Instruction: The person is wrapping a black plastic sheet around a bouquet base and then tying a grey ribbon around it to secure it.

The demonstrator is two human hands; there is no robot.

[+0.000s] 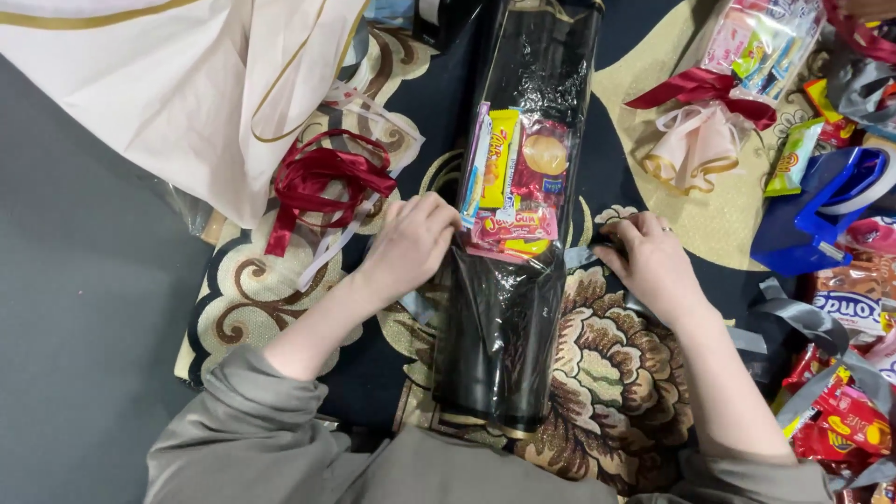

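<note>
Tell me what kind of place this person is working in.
Probably a home floor used for packing gift bundles. The work lies on a patterned carpet, not a bench. Loose red ribbon lies at the left, and snack packets are piled at the right, beside a finished wrapped bundle.

I see a long black cellophane bag [509, 317] lying down the middle of the patterned rug [616, 373], holding small snack packets: a yellow one [499, 154], a red biscuit pack [543, 161] and a pink wrapper [513, 226] across them. Toward the rug's far right corner lies a clear filled gift bag [765, 37] tied with red ribbon. Along the right edge sit a green-yellow sachet [793, 154], a white-and-brown pack [854, 299] and red snack packets [845, 420].
</note>
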